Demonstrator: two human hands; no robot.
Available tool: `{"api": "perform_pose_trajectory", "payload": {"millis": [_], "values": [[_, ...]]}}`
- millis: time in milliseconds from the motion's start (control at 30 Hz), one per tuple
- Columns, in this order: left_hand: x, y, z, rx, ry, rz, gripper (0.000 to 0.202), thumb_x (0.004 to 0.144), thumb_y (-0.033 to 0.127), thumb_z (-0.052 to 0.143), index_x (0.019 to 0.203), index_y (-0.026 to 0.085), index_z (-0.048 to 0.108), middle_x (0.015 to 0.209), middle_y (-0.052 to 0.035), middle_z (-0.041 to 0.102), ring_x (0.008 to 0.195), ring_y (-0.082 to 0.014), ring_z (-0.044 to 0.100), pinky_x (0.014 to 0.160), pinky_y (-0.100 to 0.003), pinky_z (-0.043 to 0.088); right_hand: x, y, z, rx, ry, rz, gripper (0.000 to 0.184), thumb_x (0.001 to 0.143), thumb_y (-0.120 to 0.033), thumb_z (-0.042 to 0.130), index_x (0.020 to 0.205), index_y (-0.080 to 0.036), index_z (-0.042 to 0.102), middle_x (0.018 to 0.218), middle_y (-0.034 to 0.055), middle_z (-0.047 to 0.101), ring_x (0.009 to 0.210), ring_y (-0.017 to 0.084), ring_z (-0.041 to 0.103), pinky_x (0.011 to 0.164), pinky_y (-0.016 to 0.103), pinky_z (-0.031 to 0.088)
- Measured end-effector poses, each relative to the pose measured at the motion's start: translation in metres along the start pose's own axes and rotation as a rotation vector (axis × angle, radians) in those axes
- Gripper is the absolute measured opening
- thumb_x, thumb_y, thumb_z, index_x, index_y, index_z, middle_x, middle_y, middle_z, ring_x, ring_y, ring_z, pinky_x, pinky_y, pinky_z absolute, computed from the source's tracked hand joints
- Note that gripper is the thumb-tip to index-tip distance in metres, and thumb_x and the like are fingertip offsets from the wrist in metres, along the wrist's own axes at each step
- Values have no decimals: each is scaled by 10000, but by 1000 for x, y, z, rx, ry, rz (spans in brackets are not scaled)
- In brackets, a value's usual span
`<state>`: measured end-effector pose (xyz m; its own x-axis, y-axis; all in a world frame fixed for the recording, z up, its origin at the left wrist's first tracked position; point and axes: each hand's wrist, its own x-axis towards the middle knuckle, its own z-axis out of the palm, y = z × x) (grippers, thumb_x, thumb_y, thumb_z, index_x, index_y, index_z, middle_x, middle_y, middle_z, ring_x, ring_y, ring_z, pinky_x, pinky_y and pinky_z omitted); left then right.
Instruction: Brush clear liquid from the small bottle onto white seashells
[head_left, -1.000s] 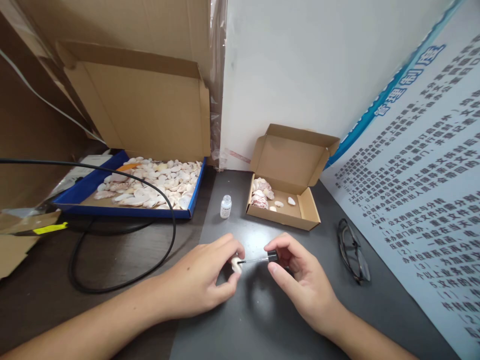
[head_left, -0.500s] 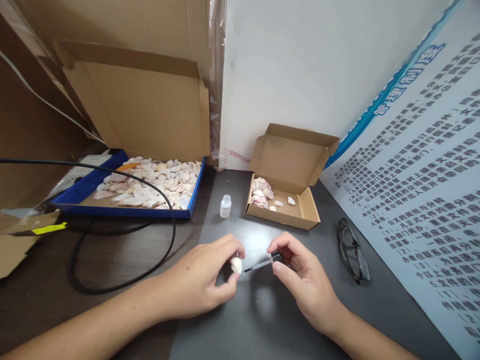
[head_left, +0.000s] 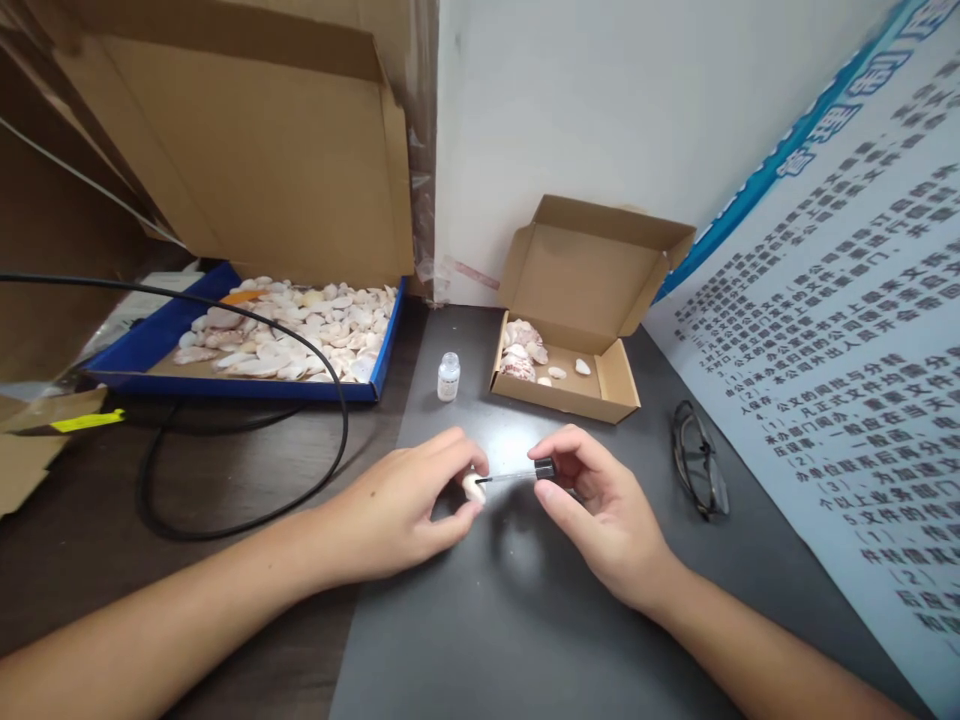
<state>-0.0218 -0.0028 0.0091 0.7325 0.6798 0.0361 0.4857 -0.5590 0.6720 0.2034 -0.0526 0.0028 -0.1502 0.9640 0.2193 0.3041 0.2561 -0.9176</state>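
Note:
Between the thumb and fingers of my left hand (head_left: pixel 424 505) is a small white seashell (head_left: pixel 474 488), partly covered by the fingertips. My right hand (head_left: pixel 604 510) pinches the black cap of a thin applicator brush (head_left: pixel 517 475). Its dark tip points left and appears to touch the shell. Beyond both hands stands a small clear glass bottle (head_left: pixel 448 378), upright with its cap off and a label on its side. A small open cardboard box (head_left: pixel 577 402) behind my right hand holds several shells, with larger ribbed ones (head_left: pixel 521 350) at its left end.
A blue-edged cardboard box (head_left: pixel 247 388) full of white shells stands open at back left. A black cable (head_left: pixel 346 420) loops over the dark wood beside my left forearm. Eyeglasses (head_left: pixel 699 462) lie at right, near a printed poster (head_left: pixel 832 330). A white panel (head_left: pixel 585 110) rises behind.
The brush has moved left and levelled out, so its tip now meets the shell. The shell has turned slightly in my left hand. My view has tilted down a little.

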Motion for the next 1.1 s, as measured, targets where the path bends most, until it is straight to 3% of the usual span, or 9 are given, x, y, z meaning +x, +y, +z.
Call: {"api": "perform_pose_trajectory", "payload": {"millis": [233, 1100], "values": [[-1, -1, 0, -23, -6, 3, 172, 918, 218, 531, 1087, 233, 558, 1001, 10, 528, 757, -115, 550, 710, -252, 425, 1, 0, 0, -3, 8, -22, 151, 870, -153, 554, 986, -248, 569, 842, -12, 499, 680, 140, 492, 588, 260, 417], [0, 0, 0, -18, 20, 10, 241, 827, 136, 525, 1054, 217, 537, 979, -4, 529, 749, -129, 534, 687, -264, 429, -1, -1, -1, -35, 12, -56, 168, 848, -131, 541, 968, -244, 572, 834, 2, 510, 677, 159, 508, 579, 276, 436]]}}
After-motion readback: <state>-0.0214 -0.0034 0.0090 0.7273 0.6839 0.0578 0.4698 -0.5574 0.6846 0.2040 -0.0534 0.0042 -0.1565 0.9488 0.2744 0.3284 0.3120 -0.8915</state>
